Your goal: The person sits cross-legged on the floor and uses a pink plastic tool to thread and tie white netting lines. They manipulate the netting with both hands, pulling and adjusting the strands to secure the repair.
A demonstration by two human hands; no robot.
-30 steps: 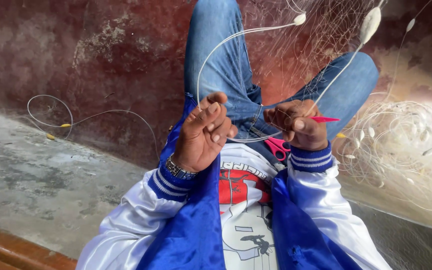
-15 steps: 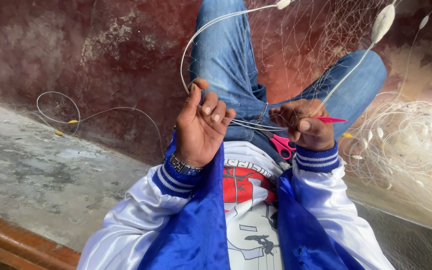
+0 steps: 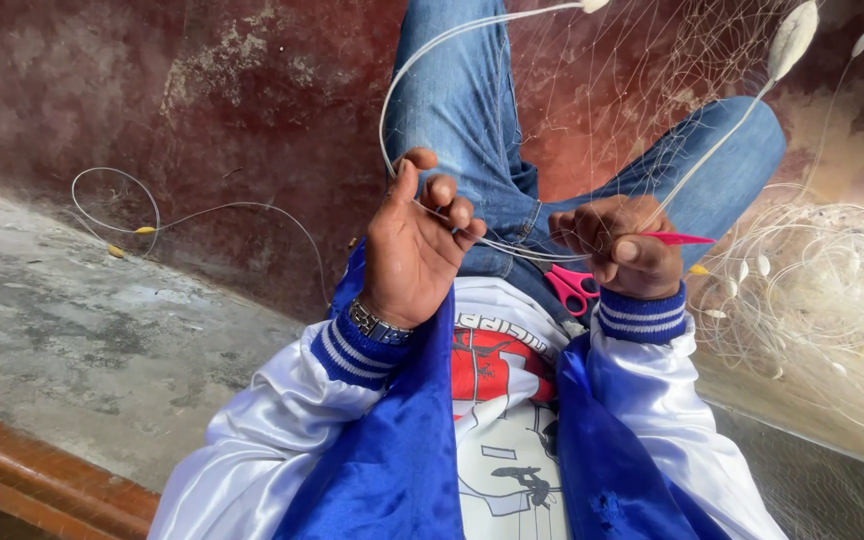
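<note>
My left hand (image 3: 414, 245) is raised over my lap, fingers curled around thin white line (image 3: 472, 232) of a fishing net. My right hand (image 3: 615, 247) is closed on a slim red netting needle (image 3: 679, 239) whose tip points right, and it pinches the same line. Pink-handled scissors (image 3: 572, 288) lie on my lap just under the right hand. Fine translucent net mesh (image 3: 642, 90) stretches up over my jeans-clad legs (image 3: 472, 110), with a white rope (image 3: 422, 60) looping above the left hand.
A heap of net with small white floats (image 3: 822, 290) lies at the right. A white oval float (image 3: 792, 38) hangs at top right. A loose loop of line (image 3: 117, 200) lies on the grey concrete at left. A brown wooden edge (image 3: 42, 480) runs along the lower left.
My left hand has lifted and turned, fingers curling over the line. The right hand stays closed on the needle with little movement.
</note>
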